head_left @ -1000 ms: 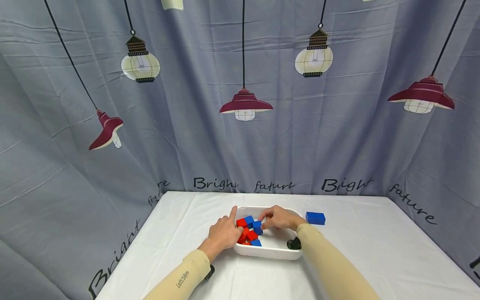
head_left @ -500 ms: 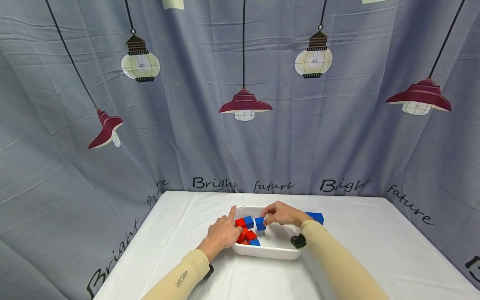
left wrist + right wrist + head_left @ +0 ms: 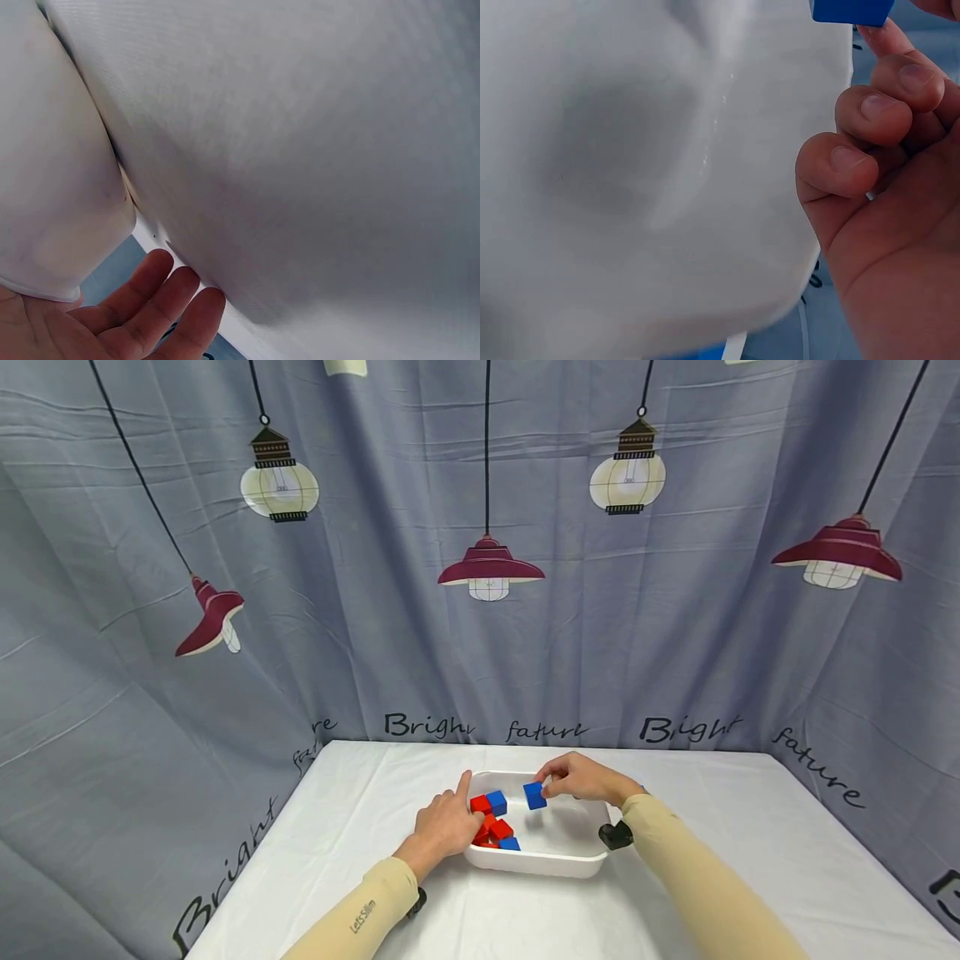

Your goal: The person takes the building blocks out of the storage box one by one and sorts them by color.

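A white tray (image 3: 536, 863) on the table holds red and blue blocks at its left end. At the tray's left side, my left hand (image 3: 444, 823) holds the rim, thumb over the edge and index finger pointing away along it. The left wrist view shows this hand's other fingers (image 3: 184, 311) outside the tray wall. My right hand (image 3: 581, 778) pinches a blue block (image 3: 534, 795) between thumb and fingertips, above the tray's far part. In the right wrist view that blue block shows only partly at the top edge, and the other fingers are curled.
Red blocks (image 3: 500, 829) lie bunched by the left thumb, with a blue block (image 3: 497, 802) behind and another blue block (image 3: 510, 843) in front. A white cloth covers the table (image 3: 390, 777). A grey curtain (image 3: 420, 652) hangs behind. Blue shows at the right wrist view's bottom edge.
My right hand has lifted the blue block away from the other blocks and carried it right and back. The right forearm now hides most of the blue thing beyond the tray. My left hand stays put.
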Tool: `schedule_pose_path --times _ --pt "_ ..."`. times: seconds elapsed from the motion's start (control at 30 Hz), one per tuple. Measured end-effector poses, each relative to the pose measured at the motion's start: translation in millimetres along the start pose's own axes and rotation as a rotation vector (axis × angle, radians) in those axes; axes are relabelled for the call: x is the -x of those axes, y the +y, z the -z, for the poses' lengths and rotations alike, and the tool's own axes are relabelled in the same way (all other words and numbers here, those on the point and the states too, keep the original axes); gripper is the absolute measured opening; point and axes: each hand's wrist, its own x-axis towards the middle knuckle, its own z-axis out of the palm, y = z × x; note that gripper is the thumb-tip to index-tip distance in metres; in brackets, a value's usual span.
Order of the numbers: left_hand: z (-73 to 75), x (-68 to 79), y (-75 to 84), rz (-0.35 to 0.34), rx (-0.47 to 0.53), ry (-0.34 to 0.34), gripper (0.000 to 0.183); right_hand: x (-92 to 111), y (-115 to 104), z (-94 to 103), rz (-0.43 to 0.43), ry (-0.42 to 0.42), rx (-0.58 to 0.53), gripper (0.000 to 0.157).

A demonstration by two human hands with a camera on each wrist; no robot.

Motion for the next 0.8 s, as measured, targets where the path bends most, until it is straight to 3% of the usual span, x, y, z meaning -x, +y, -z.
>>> schedule_pose_path --times 0.8 --pt "0.0 0.5 1.0 0.006 0.005 -0.001 0.076 27.3 27.8 41.7 -0.079 0.115 0.018 0.03"
